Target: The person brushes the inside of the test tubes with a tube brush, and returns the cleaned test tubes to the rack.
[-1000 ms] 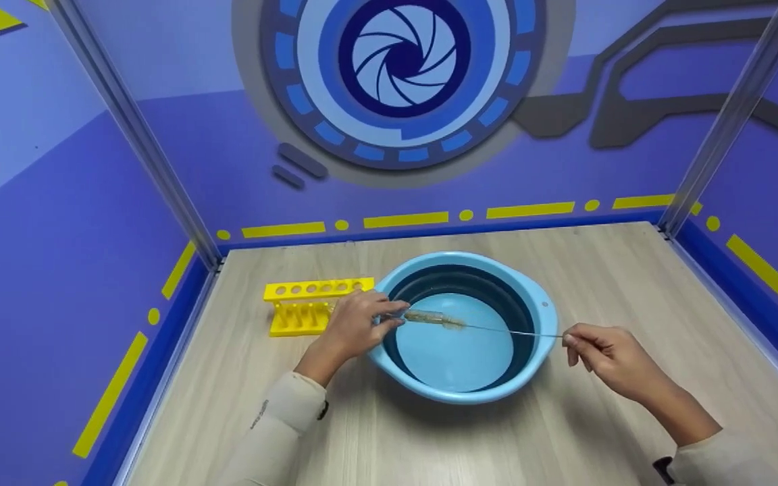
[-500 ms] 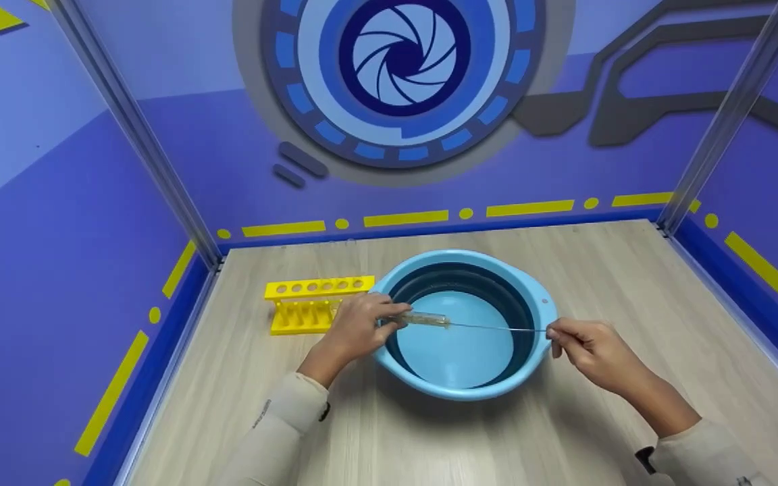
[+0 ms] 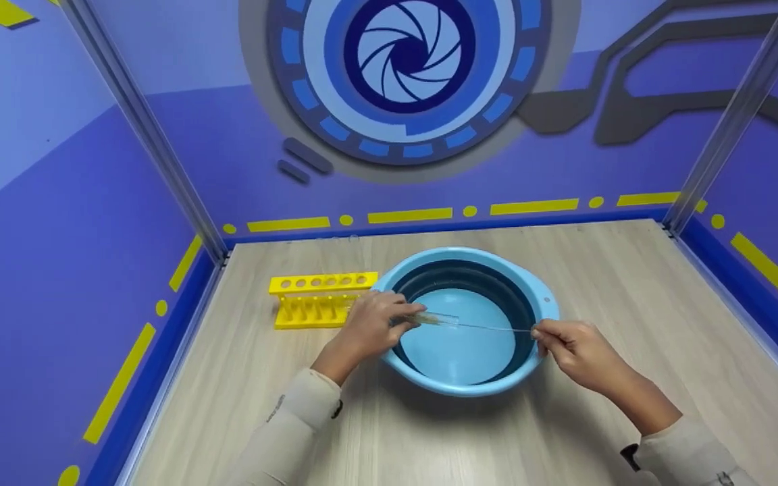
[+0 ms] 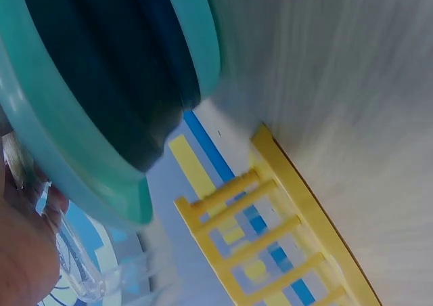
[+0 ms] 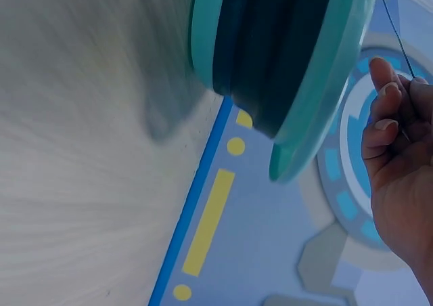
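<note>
Frankly, part of the clear tube (image 3: 451, 320) was lost to me behind the fingers of the left hand (image 3: 374, 320), which held it pinched over the blue basin (image 3: 463, 389). From the left wrist, that hand was cut off at the edge, though a rounded glass end poked out past it. The right hand (image 3: 577, 351), cropped too in its own wrist view, gripped the thin wire handle (image 3: 497, 328) of a brush between thumb and fingers; the wire's far tip I couldn't see. Above the yellow rack (image 3: 325, 283) hung some faint glassy outlines, too pale to make out properly, and the left hand covered one end of the rack. A second earlier, the bristles (image 3: 425, 318) had been sticking out of the tube's mouth; now they sat well inside, leaving bare glass at the opening, and the right hand had come in from beyond the basin to its rim. The tube lay nearly level, its mouth toward the right hand, see-through at that end and tawny where the bristles filled it. Beneath it all, the basin stood on the pale wooden table (image 3: 483, 445), beside the rack.
</note>
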`<state>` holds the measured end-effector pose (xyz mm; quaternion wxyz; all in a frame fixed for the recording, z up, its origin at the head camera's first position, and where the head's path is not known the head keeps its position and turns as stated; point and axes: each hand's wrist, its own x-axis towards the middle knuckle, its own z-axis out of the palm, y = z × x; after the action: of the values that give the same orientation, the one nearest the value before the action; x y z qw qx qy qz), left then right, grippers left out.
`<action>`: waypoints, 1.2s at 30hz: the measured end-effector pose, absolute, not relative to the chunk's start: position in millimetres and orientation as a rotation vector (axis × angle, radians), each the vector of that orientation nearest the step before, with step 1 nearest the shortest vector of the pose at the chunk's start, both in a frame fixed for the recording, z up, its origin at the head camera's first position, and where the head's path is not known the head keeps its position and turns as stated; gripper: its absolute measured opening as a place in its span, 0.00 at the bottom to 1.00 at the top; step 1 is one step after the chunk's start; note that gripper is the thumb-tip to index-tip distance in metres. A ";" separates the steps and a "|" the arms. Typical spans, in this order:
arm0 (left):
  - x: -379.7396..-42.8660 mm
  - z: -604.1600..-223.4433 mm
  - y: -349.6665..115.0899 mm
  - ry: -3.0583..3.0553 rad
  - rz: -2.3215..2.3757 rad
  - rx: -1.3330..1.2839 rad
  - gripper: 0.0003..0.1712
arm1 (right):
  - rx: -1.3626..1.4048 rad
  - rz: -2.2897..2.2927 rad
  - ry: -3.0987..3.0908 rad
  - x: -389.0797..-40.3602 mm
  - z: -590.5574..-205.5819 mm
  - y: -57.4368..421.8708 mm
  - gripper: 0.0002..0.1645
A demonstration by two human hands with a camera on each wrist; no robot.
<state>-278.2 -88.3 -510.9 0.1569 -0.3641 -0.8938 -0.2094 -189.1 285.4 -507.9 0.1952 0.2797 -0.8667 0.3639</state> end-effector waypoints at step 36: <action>-274.8 -514.9 -42.8 -2.355 -0.496 -1.061 0.17 | 0.551 1.516 -2.593 -200.2 -493.8 256.5 0.18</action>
<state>-274.8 -42.8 -514.9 0.2528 -0.3902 -0.8663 -0.1826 -200.2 256.5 -493.8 0.0439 0.1802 -0.8484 0.4958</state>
